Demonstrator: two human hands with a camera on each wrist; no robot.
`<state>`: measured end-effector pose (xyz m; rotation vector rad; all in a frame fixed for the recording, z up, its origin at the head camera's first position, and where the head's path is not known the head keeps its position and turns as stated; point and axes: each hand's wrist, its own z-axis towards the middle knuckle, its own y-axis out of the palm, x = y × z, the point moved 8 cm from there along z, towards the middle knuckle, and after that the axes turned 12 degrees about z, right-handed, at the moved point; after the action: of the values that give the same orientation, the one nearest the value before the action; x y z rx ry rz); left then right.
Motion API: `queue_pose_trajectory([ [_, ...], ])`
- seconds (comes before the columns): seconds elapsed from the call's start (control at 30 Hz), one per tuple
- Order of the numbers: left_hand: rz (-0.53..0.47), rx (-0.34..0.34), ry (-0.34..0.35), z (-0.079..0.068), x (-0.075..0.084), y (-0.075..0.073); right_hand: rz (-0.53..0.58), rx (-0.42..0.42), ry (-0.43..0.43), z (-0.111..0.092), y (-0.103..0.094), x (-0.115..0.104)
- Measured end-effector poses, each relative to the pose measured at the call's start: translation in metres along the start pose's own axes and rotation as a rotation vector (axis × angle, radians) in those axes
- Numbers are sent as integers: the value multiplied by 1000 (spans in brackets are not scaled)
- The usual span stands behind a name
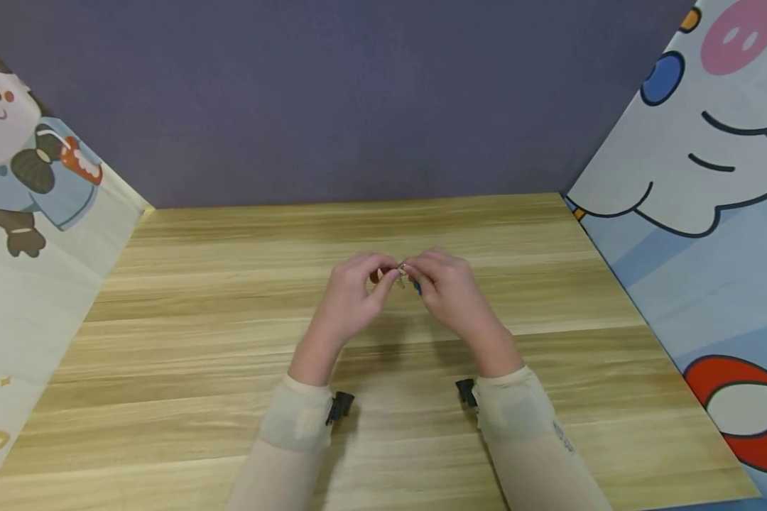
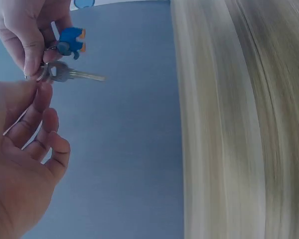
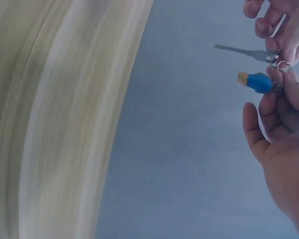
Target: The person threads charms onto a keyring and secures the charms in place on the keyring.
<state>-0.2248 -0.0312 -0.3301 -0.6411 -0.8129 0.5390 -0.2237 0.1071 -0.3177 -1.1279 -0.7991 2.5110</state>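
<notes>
Both hands meet in the air over the wooden table, fingertips close together at a small metal key ring (image 3: pixel 283 63). My left hand (image 1: pixel 353 291) pinches the ring beside the head of a silver key (image 2: pixel 63 73) with thumb and index finger; its other fingers curve loosely. From the other side my right hand (image 1: pixel 450 287) pinches the ring between thumb and index finger. The key's blade points away from the fingers. A blue figure charm (image 2: pixel 70 41) with orange parts dangles by a short chain beside my right hand. Fingertips hide part of the ring.
The wood-grain table (image 1: pixel 198 341) spreads beneath the hands. A plain dark blue-grey panel (image 1: pixel 358 99) rises behind it. Cartoon-printed walls flank both sides, left (image 1: pixel 51 234) and right (image 1: pixel 677 284). Small black mounts (image 1: pixel 340 407) sit at both sleeve cuffs.
</notes>
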Motion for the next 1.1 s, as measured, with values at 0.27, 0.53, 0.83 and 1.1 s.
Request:
queue_pose_trajectory([
  [0.27, -5, 32, -7, 0, 3, -4, -32, 5, -57, -1, 1, -7],
  [0.53, -83, 81, -69, 1, 0, -5, 109, 13, 50, -3, 1, 2],
  [0.83, -163, 113, -154, 0, -7, -4, 196, 54, 97, -4, 1, 7],
  [1.1, -203, 134, -184, -1, -8, -4, 240, 91, 105, -4, -1, 9],
])
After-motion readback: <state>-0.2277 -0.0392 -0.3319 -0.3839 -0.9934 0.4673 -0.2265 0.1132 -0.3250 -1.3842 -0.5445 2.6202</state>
